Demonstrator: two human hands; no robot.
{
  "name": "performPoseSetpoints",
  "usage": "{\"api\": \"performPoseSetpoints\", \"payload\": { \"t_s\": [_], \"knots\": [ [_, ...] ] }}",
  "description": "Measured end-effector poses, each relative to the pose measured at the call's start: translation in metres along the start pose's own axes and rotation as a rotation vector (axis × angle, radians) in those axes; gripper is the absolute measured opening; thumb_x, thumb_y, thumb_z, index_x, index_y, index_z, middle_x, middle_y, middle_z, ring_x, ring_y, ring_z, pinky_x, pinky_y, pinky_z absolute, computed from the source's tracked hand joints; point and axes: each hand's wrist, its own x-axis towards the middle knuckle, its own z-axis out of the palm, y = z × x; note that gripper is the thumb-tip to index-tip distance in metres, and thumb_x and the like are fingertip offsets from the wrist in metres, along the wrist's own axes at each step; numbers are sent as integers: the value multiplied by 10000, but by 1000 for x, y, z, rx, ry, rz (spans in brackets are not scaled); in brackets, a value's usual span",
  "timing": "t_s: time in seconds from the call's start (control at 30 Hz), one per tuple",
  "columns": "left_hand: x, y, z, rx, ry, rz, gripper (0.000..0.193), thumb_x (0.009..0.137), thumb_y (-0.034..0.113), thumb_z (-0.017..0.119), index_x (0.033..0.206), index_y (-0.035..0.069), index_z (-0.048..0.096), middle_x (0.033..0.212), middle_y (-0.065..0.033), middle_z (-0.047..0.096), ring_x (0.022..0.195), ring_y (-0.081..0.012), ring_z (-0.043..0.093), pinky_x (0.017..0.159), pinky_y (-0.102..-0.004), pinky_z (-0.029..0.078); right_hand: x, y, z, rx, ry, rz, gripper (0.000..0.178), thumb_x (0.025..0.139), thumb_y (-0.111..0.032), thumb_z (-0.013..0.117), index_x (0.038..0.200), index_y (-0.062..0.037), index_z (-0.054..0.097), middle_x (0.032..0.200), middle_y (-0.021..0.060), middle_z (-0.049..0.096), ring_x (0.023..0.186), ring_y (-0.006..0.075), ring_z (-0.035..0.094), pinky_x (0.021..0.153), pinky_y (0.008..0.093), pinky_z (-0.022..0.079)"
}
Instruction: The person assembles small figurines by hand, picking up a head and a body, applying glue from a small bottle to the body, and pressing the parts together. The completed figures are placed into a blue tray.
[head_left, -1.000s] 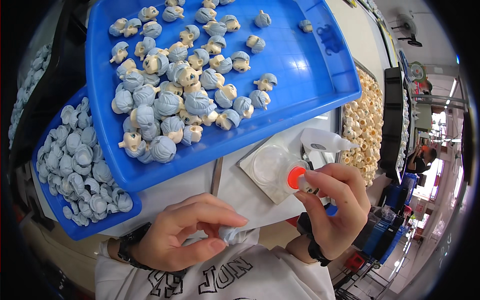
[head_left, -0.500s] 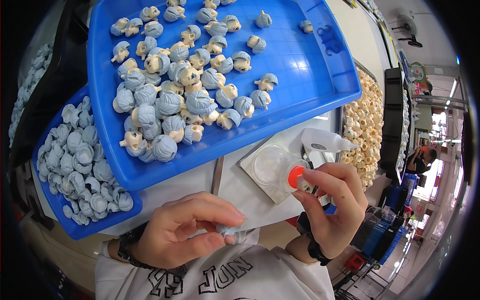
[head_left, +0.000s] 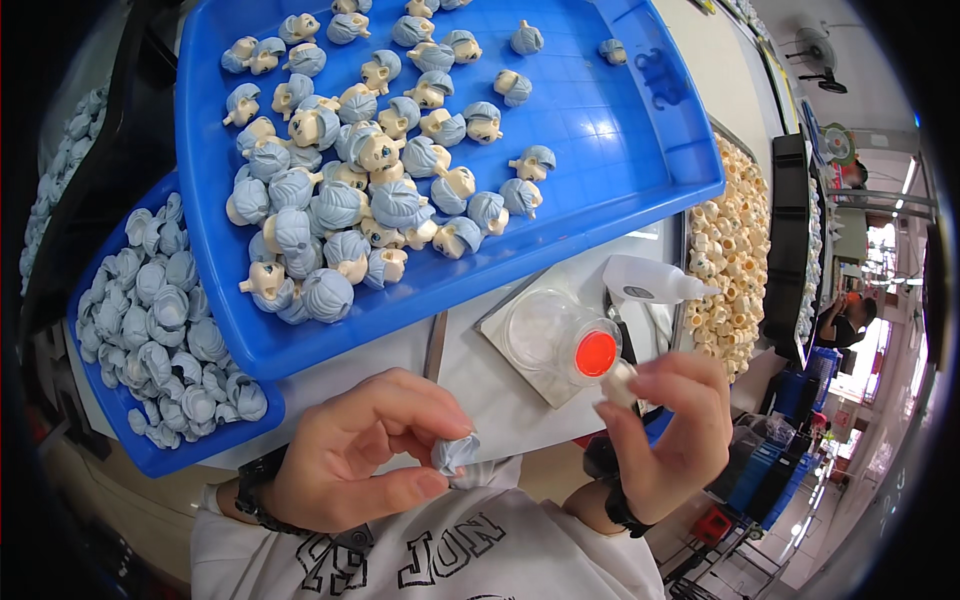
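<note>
Between the thumb and fingers of my left hand is a light blue doll hair piece, held low in front of my shirt. My right hand pinches a small cream doll head, slightly blurred, just right of a round pot with a red-orange top. That pot stands by a clear round container on a pale square plate. Behind them, a big blue tray holds many doll heads with blue hair fitted, heaped mostly at its left.
At the left, a smaller blue bin is full of loose blue hair pieces. A white squeeze bottle lies near the red-topped pot. Many cream doll heads fill a tray at the right. Farther right, a person sits in the background.
My right hand has drawn the doll head away from the red-topped pot, slightly right and toward me. My left fingers have shifted, and more of the hair piece shows.
</note>
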Motion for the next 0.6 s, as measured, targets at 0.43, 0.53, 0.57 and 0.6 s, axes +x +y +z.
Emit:
{"api": "performPoseSetpoints", "payload": {
  "t_s": [0.43,0.53,0.57,0.6],
  "knots": [
    [-1,2,-2,47,-8,-64,331,734,-32,666,1037,-70,536,1039,-190,549,957,-220,558,796,-312,457,-5,-9,32,266,-239,-300,350,562,-149,800,850,-28,643,736,56,590,632,142,509,527,233,349],
    [-1,2,-4,167,-54,-84,342,760,12,665,1062,-67,527,1030,-166,562,922,-180,569,775,-293,462,-6,-10,31,202,-282,-305,380,545,-191,789,867,-37,657,777,45,595,652,160,500,548,253,361],
    [-2,1,-2,101,-7,-114,368,780,46,654,1093,-66,497,1019,-158,570,905,-164,569,766,-281,460,-5,-14,29,182,-284,-281,390,539,-187,775,881,-44,655,797,39,592,660,171,501,559,267,374],
    [-3,1,2,34,40,-143,396,800,79,643,1124,-65,466,1008,-150,578,889,-148,569,757,-269,458,-5,-17,29,163,-287,-258,402,532,-184,762,895,-50,653,817,33,590,668,182,503,570,282,387]
  ]
}}
